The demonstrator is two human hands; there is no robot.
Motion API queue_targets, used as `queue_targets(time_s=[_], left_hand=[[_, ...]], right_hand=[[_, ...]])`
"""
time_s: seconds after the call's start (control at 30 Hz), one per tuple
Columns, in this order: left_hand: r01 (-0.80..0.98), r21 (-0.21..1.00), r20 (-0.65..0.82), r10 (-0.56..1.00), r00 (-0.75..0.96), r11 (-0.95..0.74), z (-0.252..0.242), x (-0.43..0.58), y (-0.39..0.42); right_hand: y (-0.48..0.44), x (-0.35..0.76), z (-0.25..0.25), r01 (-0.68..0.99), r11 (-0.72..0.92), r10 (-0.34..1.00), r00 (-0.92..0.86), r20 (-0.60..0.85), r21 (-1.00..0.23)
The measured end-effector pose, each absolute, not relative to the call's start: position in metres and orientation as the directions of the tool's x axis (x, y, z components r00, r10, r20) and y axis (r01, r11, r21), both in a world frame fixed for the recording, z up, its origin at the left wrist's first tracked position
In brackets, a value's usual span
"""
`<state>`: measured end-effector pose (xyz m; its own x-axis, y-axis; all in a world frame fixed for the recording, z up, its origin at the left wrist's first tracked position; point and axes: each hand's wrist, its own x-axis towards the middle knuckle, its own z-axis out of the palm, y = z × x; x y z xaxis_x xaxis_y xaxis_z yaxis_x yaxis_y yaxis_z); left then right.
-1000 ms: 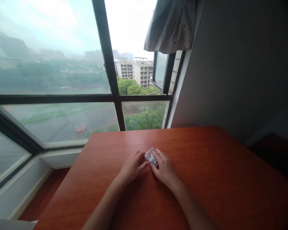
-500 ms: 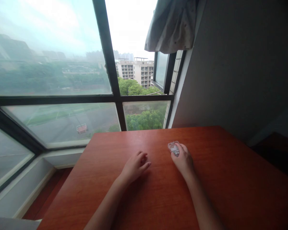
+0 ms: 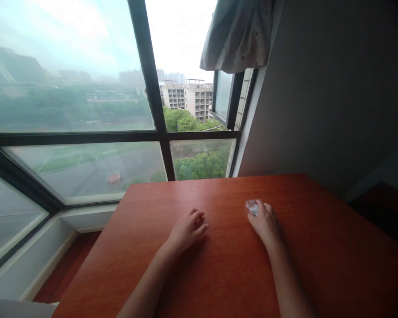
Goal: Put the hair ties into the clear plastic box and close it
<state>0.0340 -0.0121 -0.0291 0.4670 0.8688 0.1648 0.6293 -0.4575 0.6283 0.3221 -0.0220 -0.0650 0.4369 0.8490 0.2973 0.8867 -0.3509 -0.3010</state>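
A small clear plastic box (image 3: 251,206) with something whitish inside is gripped by my right hand (image 3: 265,218), thumb on the near side and fingers over the right part. Its contents are too small to make out, and the hand covers part of it. My left hand (image 3: 189,227) rests on the reddish-brown wooden table (image 3: 219,274), left of the box and apart from it. The left fingers are loosely bent with the thumb held away from them, and nothing shows between them.
Beyond the table's far edge stands a window with dark frames (image 3: 199,135), one pane of it open. A pale curtain (image 3: 239,39) hangs at the upper right beside a grey wall (image 3: 318,101). To the left of the table runs a low white ledge (image 3: 53,247).
My right hand has moved to the right with the clear plastic box in its grip. The left hand has stayed in place.
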Motion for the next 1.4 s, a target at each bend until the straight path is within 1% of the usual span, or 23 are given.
queue_targets(time_s=[0.1,0.17,0.2,0.23,0.27,0.33,0.4,0.43,0.5,0.53,0.63,0.73,0.9,1.27,1.4], left_hand=[[0.631,0.623,0.161,0.866,0.474,-0.461,-0.028,0.034,-0.012],[0.637,0.617,0.153,0.864,0.479,-0.462,-0.027,0.034,-0.012],[0.642,0.612,0.149,0.864,0.481,-0.463,-0.026,0.034,-0.012],[0.647,0.606,0.147,0.864,0.481,-0.464,-0.026,0.034,-0.012],[0.651,0.599,0.147,0.864,0.482,-0.465,-0.026,0.035,-0.013],[0.658,0.584,0.156,0.861,0.484,-0.476,-0.026,0.035,-0.014],[0.66,0.566,0.177,0.855,0.488,-0.494,-0.026,0.036,-0.015],[0.661,0.556,0.189,0.851,0.49,-0.504,-0.026,0.037,-0.016],[0.662,0.538,0.213,0.845,0.491,-0.521,-0.027,0.038,-0.017],[0.664,0.529,0.221,0.842,0.492,-0.527,-0.027,0.039,-0.017],[0.687,0.497,0.214,0.842,0.495,-0.53,-0.029,0.039,-0.017],[0.729,0.455,0.184,0.855,0.485,-0.512,-0.033,0.038,-0.015],[0.751,0.396,0.186,0.847,0.498,-0.529,-0.035,0.038,-0.014],[0.766,0.377,0.188,0.853,0.487,-0.52,-0.034,0.039,-0.015],[0.772,0.39,0.181,0.864,0.47,-0.502,-0.033,0.04,-0.016]], right_hand=[[-0.021,0.322,-0.064,0.894,-0.343,0.827,0.433,0.358,-0.289],[-0.019,0.317,-0.061,0.908,-0.271,0.8,0.397,0.45,-0.319],[-0.018,0.311,-0.059,0.917,-0.192,0.793,0.354,0.495,-0.349],[-0.018,0.304,-0.057,0.919,-0.077,0.801,0.288,0.525,-0.387],[-0.018,0.294,-0.055,0.899,0.05,0.819,0.213,0.533,-0.436],[-0.021,0.27,-0.054,0.783,0.258,0.869,0.067,0.49,-0.565],[-0.026,0.244,-0.056,0.666,0.359,0.9,-0.062,0.431,-0.654],[-0.029,0.233,-0.057,0.639,0.383,0.902,-0.104,0.419,-0.667],[-0.033,0.217,-0.059,0.638,0.408,0.903,-0.177,0.391,-0.653],[-0.034,0.213,-0.06,0.647,0.401,0.908,-0.186,0.377,-0.648],[-0.034,0.212,-0.061,0.644,0.384,0.917,-0.186,0.352,-0.662],[-0.032,0.216,-0.059,0.621,0.395,0.914,-0.192,0.357,-0.677],[-0.032,0.217,-0.057,0.625,0.406,0.909,-0.202,0.364,-0.667],[-0.033,0.218,-0.056,0.639,0.416,0.905,-0.222,0.363,-0.647],[-0.033,0.218,-0.055,0.639,0.415,0.906,-0.228,0.356,-0.648]])
